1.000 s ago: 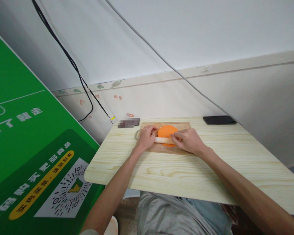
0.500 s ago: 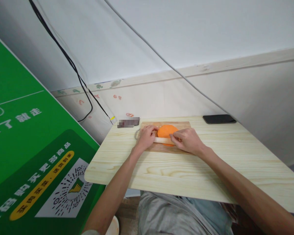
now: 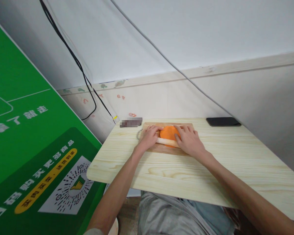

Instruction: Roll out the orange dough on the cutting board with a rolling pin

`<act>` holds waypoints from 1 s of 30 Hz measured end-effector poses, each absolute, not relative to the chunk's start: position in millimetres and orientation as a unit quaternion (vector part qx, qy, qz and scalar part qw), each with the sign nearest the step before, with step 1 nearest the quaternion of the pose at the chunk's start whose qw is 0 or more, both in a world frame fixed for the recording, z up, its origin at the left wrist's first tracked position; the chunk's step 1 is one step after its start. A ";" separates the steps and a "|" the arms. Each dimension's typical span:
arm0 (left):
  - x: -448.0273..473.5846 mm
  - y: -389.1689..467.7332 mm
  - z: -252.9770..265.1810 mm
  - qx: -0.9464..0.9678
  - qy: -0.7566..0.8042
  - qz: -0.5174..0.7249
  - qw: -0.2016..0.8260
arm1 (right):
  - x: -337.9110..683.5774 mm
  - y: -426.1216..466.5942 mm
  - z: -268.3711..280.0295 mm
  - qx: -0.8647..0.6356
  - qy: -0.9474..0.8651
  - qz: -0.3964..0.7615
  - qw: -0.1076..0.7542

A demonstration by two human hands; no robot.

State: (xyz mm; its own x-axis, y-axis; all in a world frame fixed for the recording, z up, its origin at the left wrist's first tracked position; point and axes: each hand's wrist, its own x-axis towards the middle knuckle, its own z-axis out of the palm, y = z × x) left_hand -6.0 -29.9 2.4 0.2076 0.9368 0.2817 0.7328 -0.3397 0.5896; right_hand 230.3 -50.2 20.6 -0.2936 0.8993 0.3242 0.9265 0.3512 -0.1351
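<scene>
A pale wooden rolling pin (image 3: 167,141) lies across a flat, rounded sheet of orange dough (image 3: 170,132), which looks like modelling clay or dough. Both are on a small wooden board (image 3: 159,150). My left hand (image 3: 150,136) is closed over the pin's left end, its fingertips close to the dough's left edge. At the pin's right end rests my right hand (image 3: 189,139), palm down with fingers stretched forward and apart. Its thumb side touches the dough's right part. The palms hide both ends of the pin.
A dark phone (image 3: 222,121) lies at the table's back right, and a blurred-out flat object (image 3: 131,122) at the back left. A metal ring handle (image 3: 138,134) shows at the board's left. Cables (image 3: 75,60) hang along the wall; a green printed panel (image 3: 26,137) stands left.
My right hand has gone from pinched fingers at the dough's right edge to spread fingers lying over the pin's end. My left hand stays on the pin. The view has shifted slightly.
</scene>
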 end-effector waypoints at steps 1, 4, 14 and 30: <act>-6.0 -30.2 2.5 0.761 0.550 0.300 0.169 | 228.5 -52.9 20.3 -0.567 -0.806 -0.051 0.165; -6.1 -31.2 2.7 0.765 0.551 0.286 0.172 | 225.2 -59.0 18.4 -0.551 -0.815 -0.090 0.155; -6.5 -30.6 -3.0 0.769 0.542 0.290 0.172 | 221.3 -70.9 13.3 -0.537 -0.816 -0.148 0.153; 3.0 -13.3 -14.0 0.711 0.606 0.334 0.124 | 225.8 -28.3 21.8 -0.556 -0.822 -0.067 0.104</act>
State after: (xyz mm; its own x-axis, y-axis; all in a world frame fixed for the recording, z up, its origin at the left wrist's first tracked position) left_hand 3.0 -13.3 -14.0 0.0409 0.9447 0.3253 0.7794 -0.2338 0.5813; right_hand 225.8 -28.3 21.8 -0.3593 0.9003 0.2458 0.9281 0.3723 -0.0068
